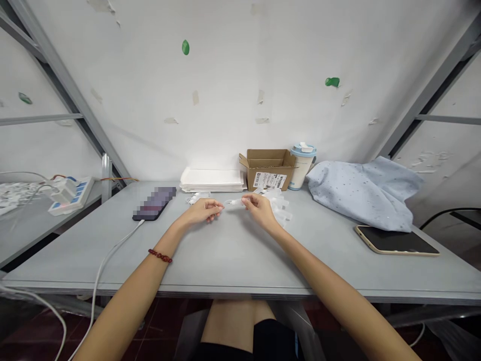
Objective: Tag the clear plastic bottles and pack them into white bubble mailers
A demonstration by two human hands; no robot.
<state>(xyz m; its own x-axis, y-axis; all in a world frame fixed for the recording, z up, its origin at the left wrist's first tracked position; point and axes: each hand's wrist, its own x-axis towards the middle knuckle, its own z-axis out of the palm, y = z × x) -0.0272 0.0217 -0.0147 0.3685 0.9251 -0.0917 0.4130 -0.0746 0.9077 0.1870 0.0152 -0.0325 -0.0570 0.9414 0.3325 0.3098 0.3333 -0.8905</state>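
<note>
My left hand (203, 210) and my right hand (259, 209) meet over the middle of the grey table (233, 260). Both pinch the ends of a small white plastic piece (233, 203) held between them, just above the tabletop. Behind my right hand lies a loose pile of similar white pieces (280, 204). A few more white pieces (197, 197) rest behind my left hand. A red bead bracelet (160, 256) sits on my left wrist.
A phone (155, 203) on a white cable (108, 255) lies at left. A stack of white trays (212, 180), a cardboard box (267, 169) and a lidded cup (301, 165) stand at the back. Blue cloth (363, 193) and a tablet (396, 240) lie at right. A power strip (71, 194) is far left.
</note>
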